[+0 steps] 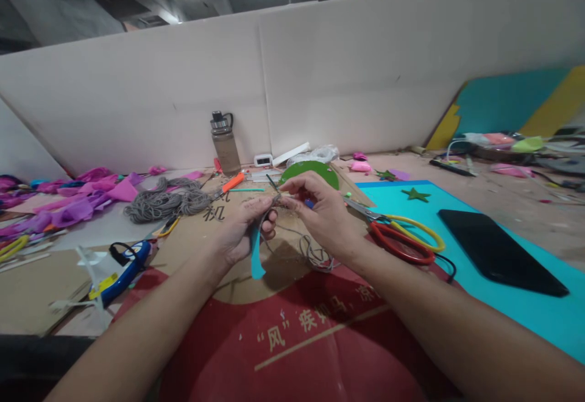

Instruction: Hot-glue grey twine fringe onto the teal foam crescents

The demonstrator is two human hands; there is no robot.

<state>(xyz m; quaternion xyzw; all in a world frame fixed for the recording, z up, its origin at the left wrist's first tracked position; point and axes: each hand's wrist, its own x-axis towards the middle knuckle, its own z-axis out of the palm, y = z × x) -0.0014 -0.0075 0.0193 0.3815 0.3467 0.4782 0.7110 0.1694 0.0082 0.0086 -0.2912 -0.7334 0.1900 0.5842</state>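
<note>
My left hand (pixel 242 228) is closed in a pinch, with a bluish strip (pixel 256 256) hanging below its fingers. My right hand (pixel 326 210) meets it from the right, thumb and fingertips pinching grey cord where the two hands join. A thin dark stick (pixel 273 181) pokes up at the fingertips; how it is held is hidden. From the hands the cord runs down to a loose coil of grey cord (pixel 315 254) on the cardboard. Behind the right hand lies a green disc (pixel 326 173).
Scissors with red and yellow handles (pixel 402 250) lie right of my hands, beside a black phone (pixel 500 253) on a cyan board (pixel 543 310). To the left are a grey cord bundle (pixel 159 201), an orange-handled cutter (pixel 233 183) and a blue glue gun (pixel 121 274). A bottle (pixel 225 146) stands behind.
</note>
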